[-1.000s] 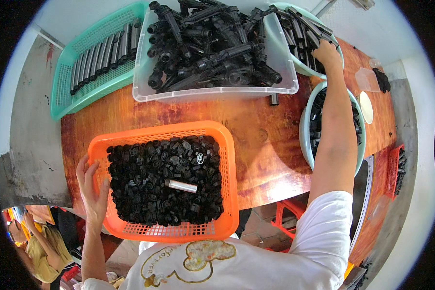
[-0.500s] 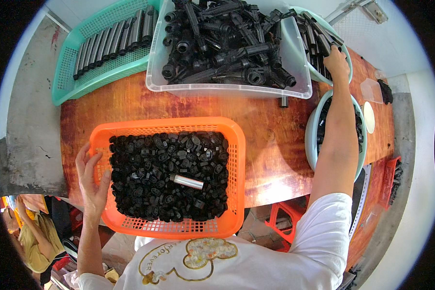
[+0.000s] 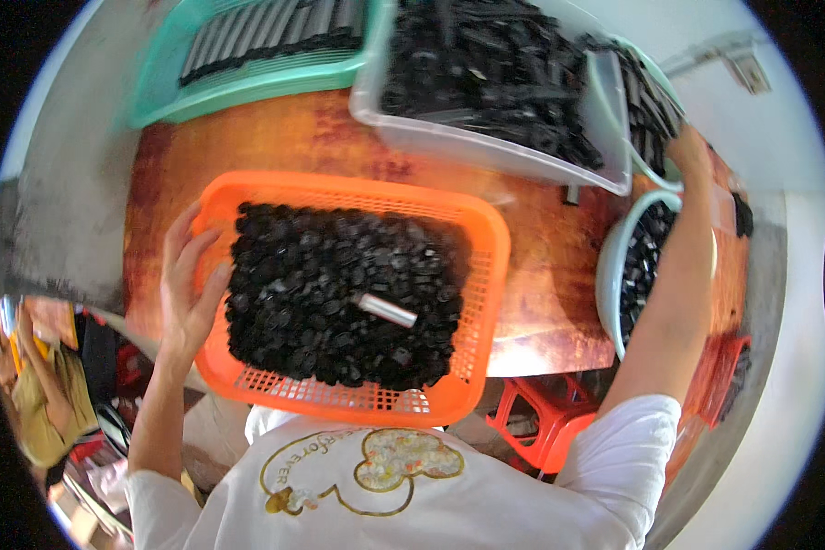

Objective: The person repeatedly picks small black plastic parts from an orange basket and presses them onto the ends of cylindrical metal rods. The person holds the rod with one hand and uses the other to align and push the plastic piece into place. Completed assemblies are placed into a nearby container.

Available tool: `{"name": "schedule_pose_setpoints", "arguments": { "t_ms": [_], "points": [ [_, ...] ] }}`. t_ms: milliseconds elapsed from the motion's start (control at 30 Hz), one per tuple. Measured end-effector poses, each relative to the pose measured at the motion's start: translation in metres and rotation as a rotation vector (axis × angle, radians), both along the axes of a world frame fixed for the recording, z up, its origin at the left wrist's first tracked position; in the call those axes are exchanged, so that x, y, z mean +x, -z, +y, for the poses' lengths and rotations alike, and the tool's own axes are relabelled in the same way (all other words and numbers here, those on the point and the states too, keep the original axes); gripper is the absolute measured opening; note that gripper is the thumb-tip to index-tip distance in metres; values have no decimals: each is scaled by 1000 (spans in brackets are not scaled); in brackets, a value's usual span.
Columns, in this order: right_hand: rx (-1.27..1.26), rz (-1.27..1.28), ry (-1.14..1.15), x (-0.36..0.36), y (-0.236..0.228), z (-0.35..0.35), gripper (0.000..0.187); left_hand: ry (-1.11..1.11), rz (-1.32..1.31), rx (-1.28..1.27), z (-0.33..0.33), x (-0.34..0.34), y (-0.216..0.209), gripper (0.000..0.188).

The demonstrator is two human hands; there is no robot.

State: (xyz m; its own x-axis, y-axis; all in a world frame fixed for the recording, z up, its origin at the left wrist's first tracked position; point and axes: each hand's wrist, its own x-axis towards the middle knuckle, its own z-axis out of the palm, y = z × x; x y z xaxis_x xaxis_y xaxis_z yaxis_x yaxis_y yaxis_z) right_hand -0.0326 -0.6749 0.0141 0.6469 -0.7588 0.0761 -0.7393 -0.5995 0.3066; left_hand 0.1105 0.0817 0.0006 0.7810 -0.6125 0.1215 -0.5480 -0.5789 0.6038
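You seem to be picking tubes: your right hand [image 3: 689,151] is at the dark tubes [image 3: 649,119], where the next move likely calls for a firm pinch. Blur hides its fingertips; I can't tell their grip. Your left hand [image 3: 188,307] is spread at the orange basket [image 3: 353,191], a silvery tube [image 3: 389,311] lying to its right.

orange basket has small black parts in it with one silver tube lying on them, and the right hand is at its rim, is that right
Not quite: the head view shows the left hand at the rim of the orange basket. It does have small black parts in it, with one silver tube lying on them.
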Motion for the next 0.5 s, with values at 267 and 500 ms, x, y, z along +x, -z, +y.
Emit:
{"name": "schedule_pose_setpoints", "arguments": {
  "t_ms": [267, 500],
  "points": [
    [-7, -55, -136, -21, -13, -41, 34, 14, 13, -95, 8, 1, 5, 39],
    [-57, -49, -251, -28, -39, -33, 34, 21, 76, -202, 12, 0, 15, 40]
  ]
}}
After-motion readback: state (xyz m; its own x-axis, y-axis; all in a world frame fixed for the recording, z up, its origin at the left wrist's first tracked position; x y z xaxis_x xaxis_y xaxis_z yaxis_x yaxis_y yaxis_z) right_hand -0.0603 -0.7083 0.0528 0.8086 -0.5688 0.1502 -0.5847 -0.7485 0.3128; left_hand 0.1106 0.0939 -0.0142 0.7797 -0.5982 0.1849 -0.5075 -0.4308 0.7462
